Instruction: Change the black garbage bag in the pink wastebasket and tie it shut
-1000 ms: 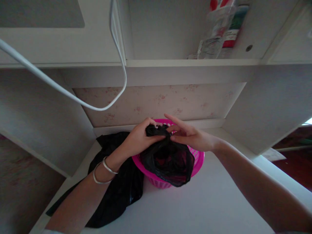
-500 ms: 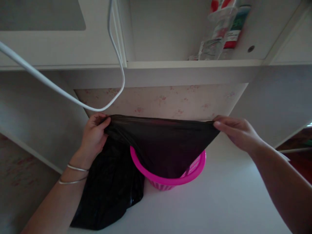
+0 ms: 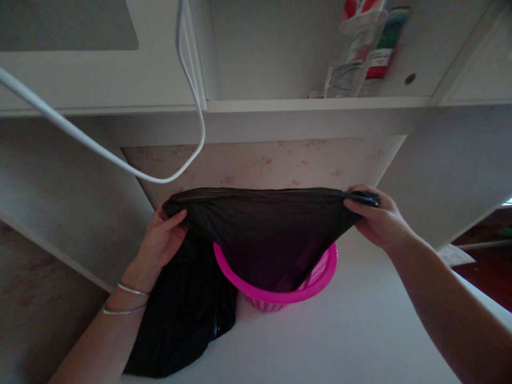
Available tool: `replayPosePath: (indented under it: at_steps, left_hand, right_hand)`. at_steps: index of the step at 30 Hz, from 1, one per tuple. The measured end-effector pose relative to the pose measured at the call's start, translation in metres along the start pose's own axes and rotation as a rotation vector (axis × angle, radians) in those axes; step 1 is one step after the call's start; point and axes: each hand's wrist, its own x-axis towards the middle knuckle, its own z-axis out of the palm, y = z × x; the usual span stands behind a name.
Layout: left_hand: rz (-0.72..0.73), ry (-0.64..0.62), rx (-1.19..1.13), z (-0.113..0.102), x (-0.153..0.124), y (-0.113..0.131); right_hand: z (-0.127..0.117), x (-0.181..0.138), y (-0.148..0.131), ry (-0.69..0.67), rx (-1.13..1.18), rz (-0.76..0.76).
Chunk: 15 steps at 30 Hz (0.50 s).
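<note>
A black plastic bag (image 3: pixel 264 229) is stretched wide above a round pink basket (image 3: pixel 324 269), its lower part hanging down inside the basket. My left hand (image 3: pixel 162 240) grips the bag's left end, with two thin bangles on that wrist. My right hand (image 3: pixel 374 218) grips the bag's right end, fingers curled over the edge. The basket stands on a white desk top (image 3: pixel 340 341) against the back wall.
Another black bag (image 3: pixel 188 314) lies crumpled on the desk left of the basket. A white cable (image 3: pixel 120 162) loops down from above. A shelf (image 3: pixel 312 104) overhead holds bottles (image 3: pixel 360 53). White side panels close in the desk on both sides.
One second ago both hands held the bag bunched over the basket; they pulled apart and stretched it wide. Since half a second ago my grips have shifted slightly inward.
</note>
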Motion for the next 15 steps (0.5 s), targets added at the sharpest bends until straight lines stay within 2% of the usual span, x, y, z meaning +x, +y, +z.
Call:
replayPosePath:
  at_steps: [4,7,9,12,15]
  left_hand:
    - [0.043,0.058,-0.155,-0.019,0.004,0.006]
    - [0.033,0.015,-0.168,-0.029,0.000,0.001]
    - [-0.007,-0.086,-0.082,-0.031,-0.003,-0.008]
    - [-0.050,-0.261,0.196,-0.027,-0.004,-0.022]
    - [-0.075,-0.365,0.410,-0.011,-0.001,-0.024]
  right_hand:
    - [-0.018,-0.009,-0.006,0.121,0.247,-0.125]
    - [-0.029,-0.021,0.000,0.108,0.273,-0.171]
    - [-0.032,-0.027,0.009,-0.008,0.196,-0.121]
    - [-0.025,-0.026,0.021,-0.217,-0.016,-0.008]
    - [-0.004,-0.015,0.022,-0.184,-0.250,0.047]
